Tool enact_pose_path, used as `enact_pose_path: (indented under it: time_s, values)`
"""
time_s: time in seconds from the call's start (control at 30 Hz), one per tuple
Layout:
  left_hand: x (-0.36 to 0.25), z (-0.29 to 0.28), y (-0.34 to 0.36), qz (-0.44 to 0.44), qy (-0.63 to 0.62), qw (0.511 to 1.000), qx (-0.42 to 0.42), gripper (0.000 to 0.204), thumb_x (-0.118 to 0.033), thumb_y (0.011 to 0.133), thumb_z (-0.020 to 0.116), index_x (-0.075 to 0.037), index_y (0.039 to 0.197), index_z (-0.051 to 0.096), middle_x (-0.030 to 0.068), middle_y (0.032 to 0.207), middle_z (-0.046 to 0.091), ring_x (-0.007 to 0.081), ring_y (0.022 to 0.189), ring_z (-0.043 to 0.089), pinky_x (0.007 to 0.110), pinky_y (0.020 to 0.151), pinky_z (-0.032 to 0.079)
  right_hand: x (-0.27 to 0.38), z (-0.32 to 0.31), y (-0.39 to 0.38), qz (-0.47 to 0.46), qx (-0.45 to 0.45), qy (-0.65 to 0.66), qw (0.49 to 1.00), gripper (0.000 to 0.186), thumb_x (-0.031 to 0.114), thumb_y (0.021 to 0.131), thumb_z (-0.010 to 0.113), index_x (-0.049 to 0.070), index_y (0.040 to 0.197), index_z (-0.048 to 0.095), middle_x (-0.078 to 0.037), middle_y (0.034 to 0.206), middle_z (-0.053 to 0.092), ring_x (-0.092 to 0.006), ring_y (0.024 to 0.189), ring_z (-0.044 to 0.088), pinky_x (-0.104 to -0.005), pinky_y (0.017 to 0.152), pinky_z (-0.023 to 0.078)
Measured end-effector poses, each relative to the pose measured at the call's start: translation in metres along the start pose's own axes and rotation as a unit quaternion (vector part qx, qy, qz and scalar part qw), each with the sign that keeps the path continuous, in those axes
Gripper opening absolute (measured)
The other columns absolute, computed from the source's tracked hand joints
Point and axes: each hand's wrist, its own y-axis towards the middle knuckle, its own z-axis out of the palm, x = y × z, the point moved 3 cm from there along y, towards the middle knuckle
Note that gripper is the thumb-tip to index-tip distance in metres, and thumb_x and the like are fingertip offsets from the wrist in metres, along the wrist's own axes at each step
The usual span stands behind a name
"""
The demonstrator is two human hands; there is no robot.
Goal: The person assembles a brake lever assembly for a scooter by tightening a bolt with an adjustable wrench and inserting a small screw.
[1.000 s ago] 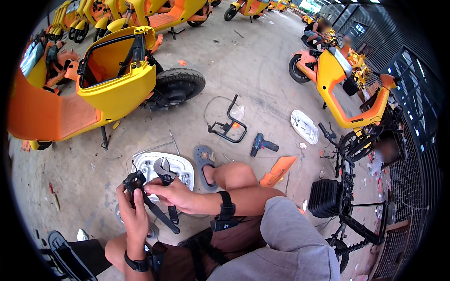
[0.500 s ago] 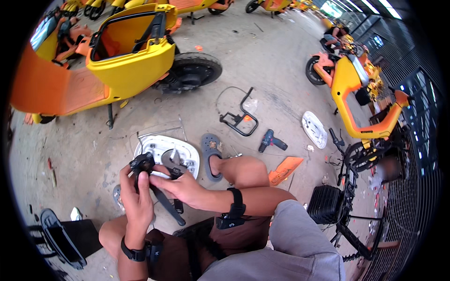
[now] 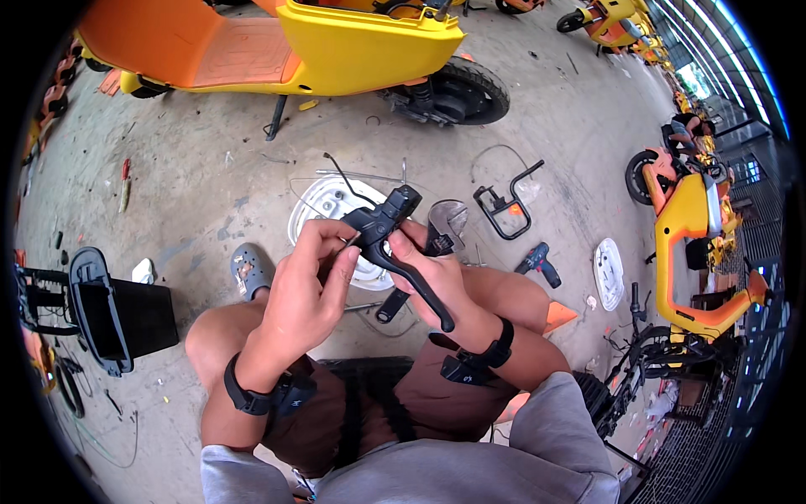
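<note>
brake lever point(image 3: 418, 284), black and curved, is in the right hand's point(image 3: 443, 284) grip, left hand point(image 3: 304, 290) pinching its blocky mount point(image 3: 378, 223).

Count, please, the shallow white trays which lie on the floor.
2. One white tray is partly hidden behind the black lever assembly and left hand; the second white tray lies right of the cordless drill. Further ones may be hidden behind other things.

No words or numbers can be read.
</note>
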Motion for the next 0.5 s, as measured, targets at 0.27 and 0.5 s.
enact_pose_path:
  time_s: [0.27, 0.5]
  values:
    - [-0.004, 0.004, 0.007, 0.084, 0.063, 0.994, -0.007, 0.011, -0.005, 0.092, 0.065, 0.002, 0.099, 0.061, 0.0108, 0.084, 0.068, 0.0141, 0.069, 0.063, 0.026, 0.061, 0.048, -0.001, -0.010, -0.008, -0.034, -0.002, -0.094, 0.995, 0.040, 0.027, 0.094, 0.067, -0.005, 0.118, 0.062, -0.002, 0.102, 0.065, -0.0075, 0.091, 0.056, -0.0225, 0.079, 0.045]
    - [0.002, 0.002, 0.006, 0.077, 0.077, 0.994, 0.000, 0.015, -0.006, 0.092, 0.063, 0.000, 0.101, 0.054, 0.0163, 0.081, 0.065, 0.0300, 0.070, 0.064, 0.036, 0.061, 0.049, -0.010, -0.008, -0.003, -0.051, 0.003, -0.056, 0.997, 0.038, 0.022, 0.092, 0.070, -0.006, 0.117, 0.063, -0.004, 0.104, 0.065, -0.0086, 0.093, 0.058, -0.0222, 0.080, 0.046]
